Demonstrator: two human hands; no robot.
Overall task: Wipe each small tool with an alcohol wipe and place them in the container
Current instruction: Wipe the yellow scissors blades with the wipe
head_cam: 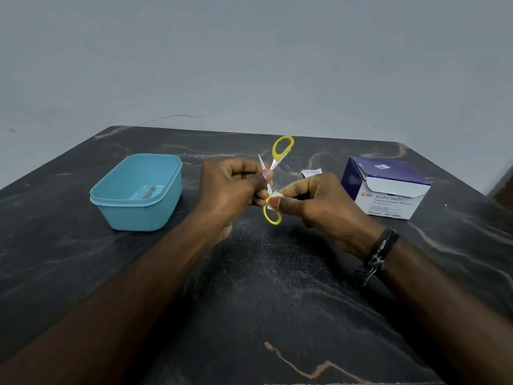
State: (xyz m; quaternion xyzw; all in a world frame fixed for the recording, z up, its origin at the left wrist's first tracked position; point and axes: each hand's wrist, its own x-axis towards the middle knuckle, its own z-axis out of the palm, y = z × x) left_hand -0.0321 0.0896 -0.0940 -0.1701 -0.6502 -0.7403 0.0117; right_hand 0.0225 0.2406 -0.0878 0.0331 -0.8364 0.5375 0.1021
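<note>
Midair, the yellow-handled scissors (273, 180) stand nearly upright above the table (277, 287), blades splayed; the left hand (230, 190) pinches their middle; the right hand (313, 202) pinches an alcohol wipe (273, 196) against the lower handle; the blue container (138, 191) sits leftward, nearer the left hand.

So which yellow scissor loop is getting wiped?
The lower loop, nearer the person: the right hand pinches the white wipe against it. The upper loop sticks up untouched.
</note>
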